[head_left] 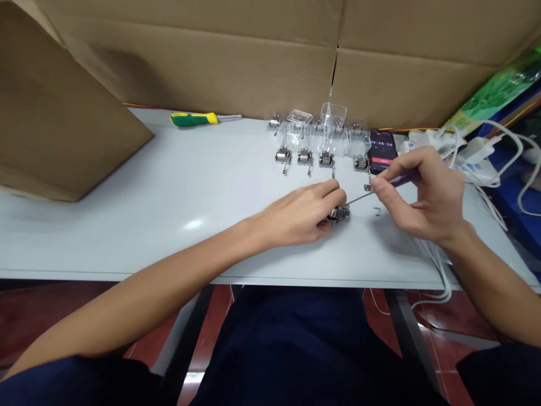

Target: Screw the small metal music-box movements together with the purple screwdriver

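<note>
Screwing, it seems: left hand (306, 217) pinches small silver metal mechanism (339, 214). Right hand (425, 194) pinches slim purple-handled screwdriver (359, 198), entering from 2 o'clock. Tip must sit steady.

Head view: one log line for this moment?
left hand pins metal mechanism on table | right hand holds thin screwdriver, tip toward mechanism | row of similar mechanisms behind | phone lit

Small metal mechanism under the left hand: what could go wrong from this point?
1. The thin purple-handled screwdriver in the right hand could slip off the small silver metal mechanism and jab the left hand pinching it.
2. The tiny loose metal part on the white table beside the right hand could be brushed off the edge.
</note>
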Available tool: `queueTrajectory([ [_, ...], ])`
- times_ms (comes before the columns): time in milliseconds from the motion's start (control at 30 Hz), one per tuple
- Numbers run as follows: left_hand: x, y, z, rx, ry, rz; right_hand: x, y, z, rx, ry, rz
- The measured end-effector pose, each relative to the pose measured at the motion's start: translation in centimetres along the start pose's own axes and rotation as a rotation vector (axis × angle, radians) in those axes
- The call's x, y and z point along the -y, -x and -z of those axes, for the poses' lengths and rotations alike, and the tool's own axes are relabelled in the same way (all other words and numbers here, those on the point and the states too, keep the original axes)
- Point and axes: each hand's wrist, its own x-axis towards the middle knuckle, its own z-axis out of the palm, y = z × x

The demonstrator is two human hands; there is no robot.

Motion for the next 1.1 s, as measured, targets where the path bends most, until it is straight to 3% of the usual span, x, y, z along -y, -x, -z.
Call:
queueTrajectory([
  [167, 0.5, -0.1, 0.2, -0.002, 0.071, -0.067, -1.2, -0.4, -0.7, -0.024, -0.19, -0.225],
  [367, 1.0, -0.1, 0.3, -0.011, 0.112, -0.105, -1.3, -0.3, -1.1, 0.013, -0.258, -0.24],
  [500, 1.2, 0.0, 0.4, 0.007, 0.15, -0.143, -1.5, -0.1, -1.9, 0.084, -0.358, -0.345],
  [967, 2.4, -0.1, 1.2, 0.066, 0.19, -0.112, -2.9, 0.7, -3.5, 0.249, -0.808, -1.078],
  [1033, 2.5, 0.0, 1.4, 0.074, 0.225, -0.103, -3.3, 0.7, -3.3, 0.3, -0.823, -1.084],
  [1100, 2.7, 0.1, 1.6, 0.086, 0.256, -0.092, -3.5, 0.5, -2.8, 0.383, -0.809, -0.986],
])
